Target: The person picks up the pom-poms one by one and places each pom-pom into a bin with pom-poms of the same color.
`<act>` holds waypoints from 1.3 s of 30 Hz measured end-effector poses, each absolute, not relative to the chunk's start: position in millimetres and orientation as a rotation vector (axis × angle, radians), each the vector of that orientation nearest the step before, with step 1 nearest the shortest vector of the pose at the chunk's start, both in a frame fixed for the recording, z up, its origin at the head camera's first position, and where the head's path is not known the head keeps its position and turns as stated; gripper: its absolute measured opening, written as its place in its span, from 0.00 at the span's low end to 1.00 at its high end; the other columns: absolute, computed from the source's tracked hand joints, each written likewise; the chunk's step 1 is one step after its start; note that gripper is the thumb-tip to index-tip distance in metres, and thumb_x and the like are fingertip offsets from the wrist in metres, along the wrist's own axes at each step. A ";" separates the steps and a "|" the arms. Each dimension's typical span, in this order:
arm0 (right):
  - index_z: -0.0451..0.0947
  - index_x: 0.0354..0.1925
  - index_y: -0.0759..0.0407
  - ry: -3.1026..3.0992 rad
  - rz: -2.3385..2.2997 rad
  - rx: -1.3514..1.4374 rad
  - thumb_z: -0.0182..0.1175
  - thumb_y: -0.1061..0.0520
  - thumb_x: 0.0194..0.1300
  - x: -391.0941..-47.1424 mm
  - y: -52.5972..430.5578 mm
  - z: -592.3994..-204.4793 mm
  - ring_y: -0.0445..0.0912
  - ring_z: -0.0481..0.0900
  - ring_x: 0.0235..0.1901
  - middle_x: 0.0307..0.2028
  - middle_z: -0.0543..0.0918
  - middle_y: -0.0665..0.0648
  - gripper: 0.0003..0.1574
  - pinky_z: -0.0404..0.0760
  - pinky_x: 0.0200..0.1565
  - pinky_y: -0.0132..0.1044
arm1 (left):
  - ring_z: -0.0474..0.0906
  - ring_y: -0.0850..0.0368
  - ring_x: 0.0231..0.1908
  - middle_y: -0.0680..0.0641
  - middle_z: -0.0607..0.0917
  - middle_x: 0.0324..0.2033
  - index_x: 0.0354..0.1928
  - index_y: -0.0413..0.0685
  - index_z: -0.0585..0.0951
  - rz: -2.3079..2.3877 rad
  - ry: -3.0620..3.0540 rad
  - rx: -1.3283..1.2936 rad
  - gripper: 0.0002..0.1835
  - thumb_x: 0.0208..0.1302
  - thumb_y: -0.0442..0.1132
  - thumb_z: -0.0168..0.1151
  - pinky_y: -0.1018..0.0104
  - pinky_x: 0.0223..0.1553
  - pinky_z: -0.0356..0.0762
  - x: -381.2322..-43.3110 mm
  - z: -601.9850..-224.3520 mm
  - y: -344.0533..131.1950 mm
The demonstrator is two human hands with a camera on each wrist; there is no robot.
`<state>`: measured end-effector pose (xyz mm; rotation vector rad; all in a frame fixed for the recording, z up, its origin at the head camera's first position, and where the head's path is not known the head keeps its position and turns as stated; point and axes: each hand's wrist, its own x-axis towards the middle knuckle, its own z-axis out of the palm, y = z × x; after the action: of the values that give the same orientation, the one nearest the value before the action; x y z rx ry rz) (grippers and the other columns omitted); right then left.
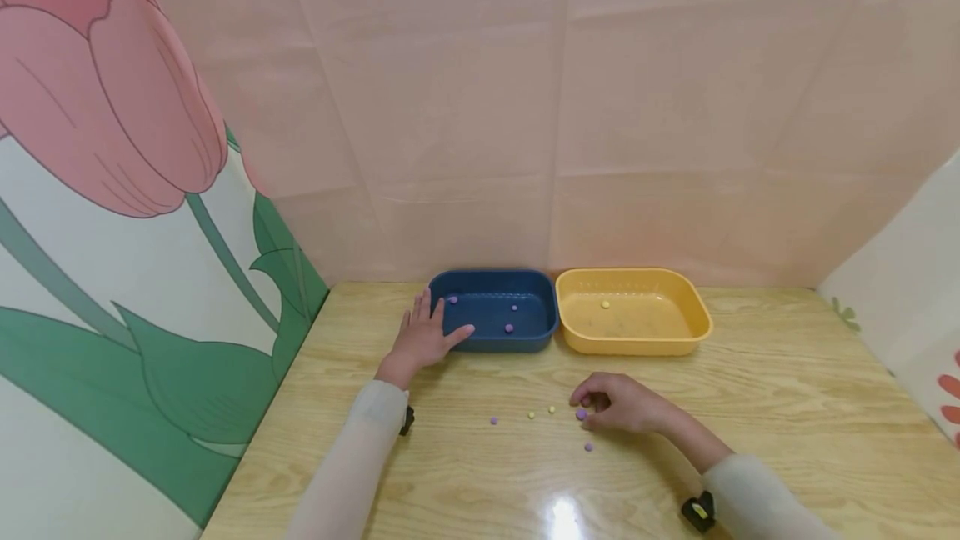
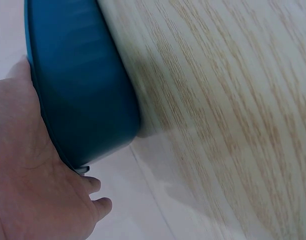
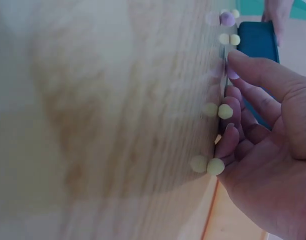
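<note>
My left hand (image 1: 422, 342) rests with its fingers spread at the left end of a dark blue tray (image 1: 491, 345). In the left wrist view it lies along the tray's rim. Bent over the table, my right hand (image 1: 628, 403) pinches a small purple ball (image 1: 581, 414) between thumb and forefinger, close over the wood. The right wrist view shows this ball partly hidden behind the thumb (image 3: 260, 72). Nearby yellow balls (image 3: 225, 111) lie beside the curled fingers. Another purple ball (image 1: 588, 447) sits just in front of this hand.
A yellow tray (image 1: 633, 347) stands against the blue one, with a yellow ball (image 1: 605, 304) inside. Purple balls (image 1: 509, 328) lie in the blue tray. Two yellow balls (image 1: 532, 415) and a purple ball (image 1: 493, 420) are on the table between the hands. A pink-draped wall rises behind.
</note>
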<state>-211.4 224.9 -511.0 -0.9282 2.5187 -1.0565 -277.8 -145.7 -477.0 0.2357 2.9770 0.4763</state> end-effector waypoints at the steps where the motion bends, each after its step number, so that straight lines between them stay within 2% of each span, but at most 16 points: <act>1: 0.85 0.42 0.54 2.530 -1.050 -0.938 0.73 0.58 0.60 -211.0 224.4 -510.8 0.40 0.75 0.35 0.36 0.81 0.49 0.11 0.75 0.36 0.29 | 0.32 0.40 0.79 0.37 0.36 0.80 0.81 0.43 0.49 0.482 2.979 0.238 0.52 0.70 0.75 0.41 0.41 0.77 0.36 -277.8 -476.8 -145.7; 7: 0.85 0.38 0.51 2.579 -1.010 -0.974 0.71 0.60 0.62 -208.5 221.5 -509.5 0.39 0.74 0.34 0.33 0.79 0.48 0.05 0.74 0.36 0.29 | 0.32 0.40 0.79 0.37 0.36 0.80 0.81 0.42 0.50 0.490 2.981 0.236 0.53 0.70 0.75 0.41 0.41 0.77 0.36 -277.3 -476.3 -145.7; 18: 0.84 0.37 0.48 2.624 -0.962 -0.917 0.69 0.59 0.64 -208.0 219.3 -509.7 0.39 0.76 0.37 0.35 0.82 0.44 0.05 0.77 0.40 0.32 | 0.31 0.41 0.79 0.39 0.34 0.80 0.81 0.44 0.48 0.473 2.980 0.224 0.55 0.67 0.78 0.37 0.42 0.77 0.36 -279.8 -482.3 -146.7; 29: 0.84 0.39 0.55 2.630 -1.164 -0.793 0.69 0.61 0.64 -207.4 215.3 -499.4 0.38 0.75 0.31 0.30 0.81 0.46 0.05 0.78 0.32 0.31 | 0.31 0.40 0.79 0.38 0.35 0.80 0.81 0.44 0.49 0.501 2.984 0.237 0.54 0.68 0.77 0.39 0.42 0.77 0.36 -280.5 -483.4 -147.0; 39: 0.85 0.42 0.57 2.645 -1.258 -0.597 0.68 0.56 0.67 -213.2 214.9 -495.3 0.44 0.76 0.33 0.31 0.81 0.49 0.08 0.77 0.34 0.32 | 0.32 0.40 0.79 0.37 0.36 0.80 0.81 0.43 0.50 0.508 2.987 0.241 0.54 0.69 0.76 0.41 0.41 0.77 0.37 -279.8 -482.0 -147.1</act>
<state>-213.2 214.9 -495.3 -0.5972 2.6446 -1.2580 -279.8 -147.1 -482.0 0.2409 2.9867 0.5081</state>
